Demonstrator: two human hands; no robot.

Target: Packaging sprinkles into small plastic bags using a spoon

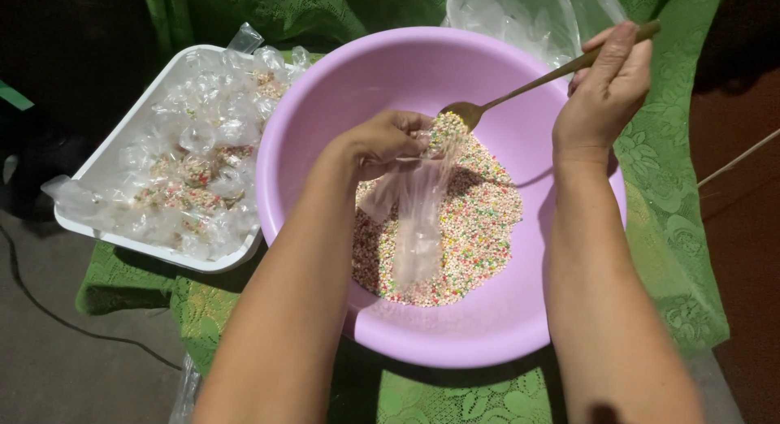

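Note:
A large lilac plastic bowl point(487, 326) holds a heap of tiny multicoloured sugar beads point(475, 229). My left hand point(382, 141) pinches open the mouth of a small clear plastic bag point(414, 221) that hangs down over the beads. My right hand point(605, 91) grips the handle of a brass-coloured spoon point(520, 91). The spoon's bowl, heaped with beads, rests at the bag's mouth next to my left fingers.
A white rectangular tray point(89, 168) at the left is piled with small clear bags filled with beads point(199, 172). Loose clear plastic bags point(520, 22) lie behind the bowl. Green lace cloth point(666, 213) covers the table. A black cable point(49, 310) runs along the floor.

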